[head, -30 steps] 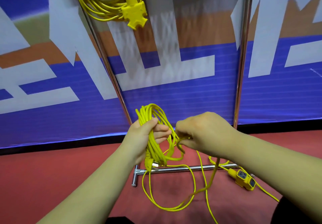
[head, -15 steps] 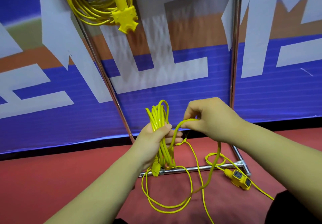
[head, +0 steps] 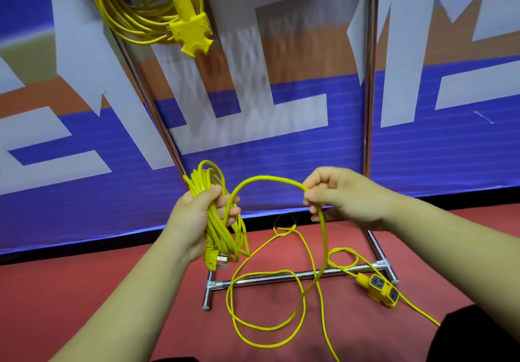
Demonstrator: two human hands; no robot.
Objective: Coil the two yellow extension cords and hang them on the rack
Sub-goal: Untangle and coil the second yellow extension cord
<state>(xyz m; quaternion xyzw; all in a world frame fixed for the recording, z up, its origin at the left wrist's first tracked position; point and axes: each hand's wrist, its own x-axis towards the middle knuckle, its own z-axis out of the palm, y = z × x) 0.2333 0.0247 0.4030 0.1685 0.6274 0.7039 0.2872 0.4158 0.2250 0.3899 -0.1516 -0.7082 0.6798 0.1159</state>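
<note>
In the head view I am standing over the red floor (head: 70, 305), whose far edge is meeting the blue-and-white banner wall (head: 450, 150). The rack (head: 370, 94) is standing just in front of that wall, with open room showing between its two chrome uprights and bare floor lying to the left of its base bar. The hung cord (head: 132, 26) is dangling in loops from the rack's top left corner, well above my hands. The second cord (head: 270, 178) is arching between my hands, and its slack is lying in loose loops across the base bar and the floor in front of it. Its socket block (head: 381, 292) is resting on the floor near the bar's right end. My left hand (head: 197, 218) is reaching forward with its fingers wrapping tightly round the coil (head: 222, 237), thumb lying across the strands, and the plug is hanging below my palm. My right hand (head: 346, 195) is hovering level with it, near the right upright, fingertips pinching the cord where it is bending down toward the floor.
</note>
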